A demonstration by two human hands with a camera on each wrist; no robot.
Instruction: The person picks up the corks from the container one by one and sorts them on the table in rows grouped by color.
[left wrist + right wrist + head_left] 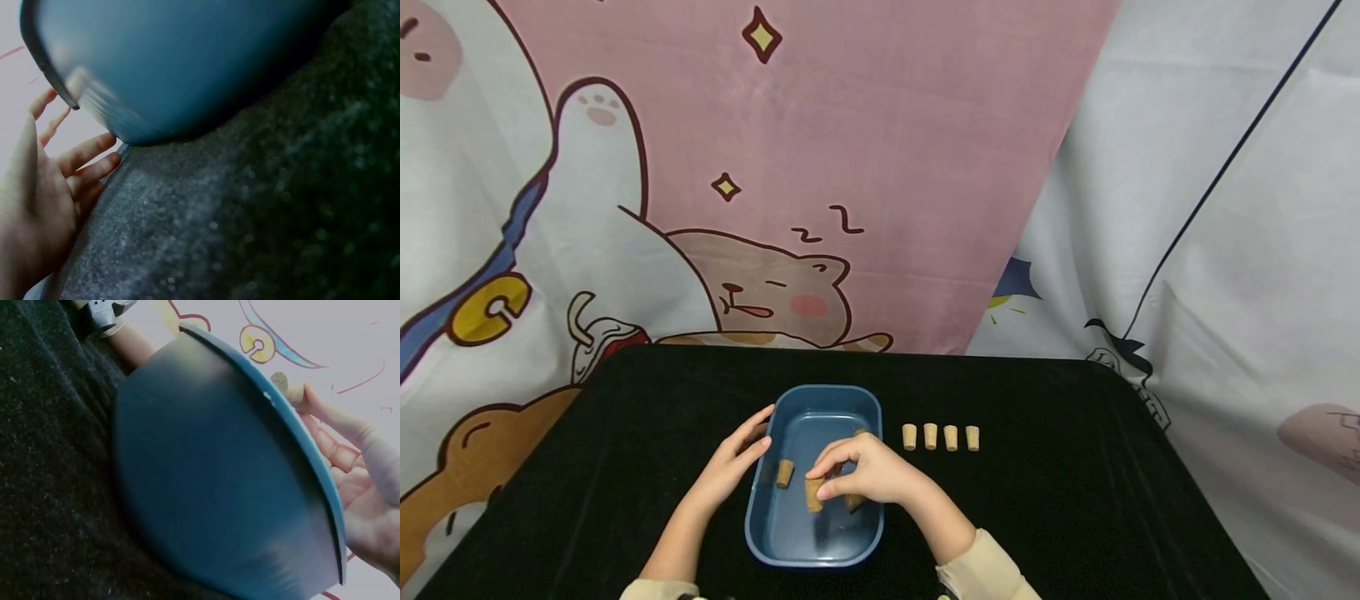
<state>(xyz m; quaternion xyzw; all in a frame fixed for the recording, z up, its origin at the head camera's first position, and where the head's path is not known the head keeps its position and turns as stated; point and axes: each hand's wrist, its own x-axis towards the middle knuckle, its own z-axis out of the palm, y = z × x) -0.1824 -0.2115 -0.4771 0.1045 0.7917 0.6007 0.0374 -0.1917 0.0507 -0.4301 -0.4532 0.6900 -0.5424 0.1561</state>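
Lower centre of frame: right hand (pixel 874 473) pinches one cork (pixel 814 495), thumb to fingers, over blue tub (pixel 790 533). Left hand (pixel 732 457), fingers spread, at tub's left side. Four corks (pixel 930 437) lined right.

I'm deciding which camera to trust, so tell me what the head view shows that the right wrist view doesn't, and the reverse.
Only the head view: a row of four corks right of the blue tub, the tub's inside floor, and a loose cork in it.

Only the right wrist view: a broad stretch of the tub's outer wall and a small pale mark by its rim.

Both: the right hand pinching a cork, and the black cloth.
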